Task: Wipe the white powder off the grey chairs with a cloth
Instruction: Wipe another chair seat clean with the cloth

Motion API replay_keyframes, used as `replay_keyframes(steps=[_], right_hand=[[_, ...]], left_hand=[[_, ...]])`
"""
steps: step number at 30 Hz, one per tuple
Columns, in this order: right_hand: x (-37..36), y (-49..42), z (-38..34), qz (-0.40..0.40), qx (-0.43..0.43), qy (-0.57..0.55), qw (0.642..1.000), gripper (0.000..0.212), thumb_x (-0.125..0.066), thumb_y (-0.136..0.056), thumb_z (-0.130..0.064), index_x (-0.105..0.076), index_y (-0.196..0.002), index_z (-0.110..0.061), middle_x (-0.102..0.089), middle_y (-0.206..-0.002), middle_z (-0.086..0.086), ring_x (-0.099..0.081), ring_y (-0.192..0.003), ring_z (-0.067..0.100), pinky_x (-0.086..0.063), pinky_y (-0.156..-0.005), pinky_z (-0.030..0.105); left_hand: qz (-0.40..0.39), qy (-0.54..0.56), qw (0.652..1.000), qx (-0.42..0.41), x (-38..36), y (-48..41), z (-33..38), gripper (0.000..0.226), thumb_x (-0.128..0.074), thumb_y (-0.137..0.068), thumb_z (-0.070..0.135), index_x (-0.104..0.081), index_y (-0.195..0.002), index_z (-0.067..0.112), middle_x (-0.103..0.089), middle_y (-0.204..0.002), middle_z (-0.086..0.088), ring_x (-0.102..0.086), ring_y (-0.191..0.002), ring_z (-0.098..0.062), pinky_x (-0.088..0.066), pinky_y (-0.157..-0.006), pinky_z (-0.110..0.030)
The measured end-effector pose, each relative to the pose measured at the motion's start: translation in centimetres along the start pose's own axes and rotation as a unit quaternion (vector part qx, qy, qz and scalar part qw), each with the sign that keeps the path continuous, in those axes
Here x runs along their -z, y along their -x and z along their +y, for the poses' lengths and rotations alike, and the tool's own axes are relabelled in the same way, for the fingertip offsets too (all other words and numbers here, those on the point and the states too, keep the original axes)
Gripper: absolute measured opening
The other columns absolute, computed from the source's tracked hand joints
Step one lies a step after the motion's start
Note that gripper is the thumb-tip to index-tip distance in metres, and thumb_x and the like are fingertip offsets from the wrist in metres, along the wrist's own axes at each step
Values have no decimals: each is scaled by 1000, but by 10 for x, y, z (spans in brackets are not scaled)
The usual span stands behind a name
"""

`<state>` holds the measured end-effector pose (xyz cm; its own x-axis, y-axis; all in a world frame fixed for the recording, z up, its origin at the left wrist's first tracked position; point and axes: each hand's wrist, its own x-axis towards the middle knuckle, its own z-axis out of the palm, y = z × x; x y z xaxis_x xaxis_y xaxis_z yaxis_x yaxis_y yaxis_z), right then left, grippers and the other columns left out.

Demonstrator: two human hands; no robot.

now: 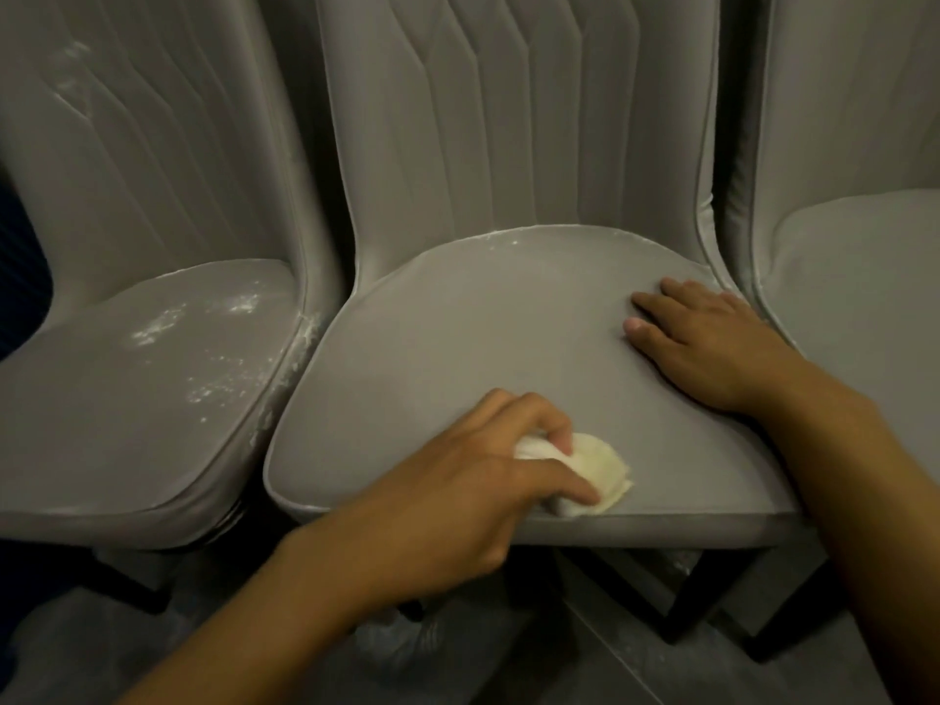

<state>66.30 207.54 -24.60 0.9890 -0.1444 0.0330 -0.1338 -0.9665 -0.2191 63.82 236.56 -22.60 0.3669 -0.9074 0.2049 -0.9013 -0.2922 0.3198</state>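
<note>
Three grey padded chairs stand side by side. On the middle chair's seat (458, 338), near its front edge, my left hand (458, 491) grips a crumpled white cloth (747, 468) pressed to the seat. Flat on the right part of the same seat lies my right hand (712, 338), fingers straight. A thin line of white powder (503, 241) remains along the back seam of the middle seat. The left chair's seat (101, 424) carries patches of white powder (203, 348), and more marks its backrest (76, 94).
The right chair (864, 272) shows only partly at the frame's edge, with a faint dusty film. Black chair legs (692, 597) stand on a dark grey floor (610, 669) dusted with powder beneath the middle chair.
</note>
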Motion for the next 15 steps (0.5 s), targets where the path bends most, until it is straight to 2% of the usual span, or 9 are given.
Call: replay_keyframes(steps=[3,6,8,10,12,15], right_hand=[[-1,0,0,0,-2,3,1000,65,-19,-98,-60,-33,-154,-29,-23,-164,5,-19,-151,24,-14,-123,45],[-2,-1,0,3,-2,4,1000,62,-21,-100,-58,-32,-154,-29,-22,-164,6,-18,-152,24,-13,-123,45],[-1,0,0,-2,-3,0,1000,64,-20,-99,-60,-31,-155,-30,-21,-165,5,-17,-152,24,-12,-124,44],[-2,-1,0,-4,-1,-3,1000,69,-17,-96,-63,-32,-154,-30,-23,-164,5,-18,-151,23,-13,-123,45],[0,-2,-1,-5,3,-2,1000,71,-15,-94,-64,-33,-154,-29,-24,-164,5,-20,-151,23,-15,-123,45],[3,1,-3,-2,7,9,1000,67,-18,-97,-61,-33,-153,-28,-26,-163,5,-21,-150,22,-15,-122,43]], left_hand=[[-1,-7,999,39,18,26,-35,55,-53,-76,-4,-69,-111,36,-47,-123,14,-50,-115,-14,-43,-101,-34],[95,-68,980,158,31,52,-82,50,-51,-84,5,-64,-112,44,-47,-118,16,-54,-109,-19,-42,-102,-31],[167,-71,958,222,29,61,-95,44,-50,-89,12,-66,-113,46,-48,-117,11,-56,-109,-24,-38,-103,-24],[187,-21,959,211,18,51,-86,35,-52,-93,14,-69,-115,36,-52,-115,2,-57,-109,-21,-38,-106,-22],[147,12,977,153,6,31,-65,32,-53,-97,17,-72,-118,31,-51,-118,1,-54,-113,-19,-38,-107,-26],[112,4,990,88,-4,-1,-52,31,-51,-98,24,-71,-121,30,-50,-121,4,-49,-113,-15,-37,-104,-21]])
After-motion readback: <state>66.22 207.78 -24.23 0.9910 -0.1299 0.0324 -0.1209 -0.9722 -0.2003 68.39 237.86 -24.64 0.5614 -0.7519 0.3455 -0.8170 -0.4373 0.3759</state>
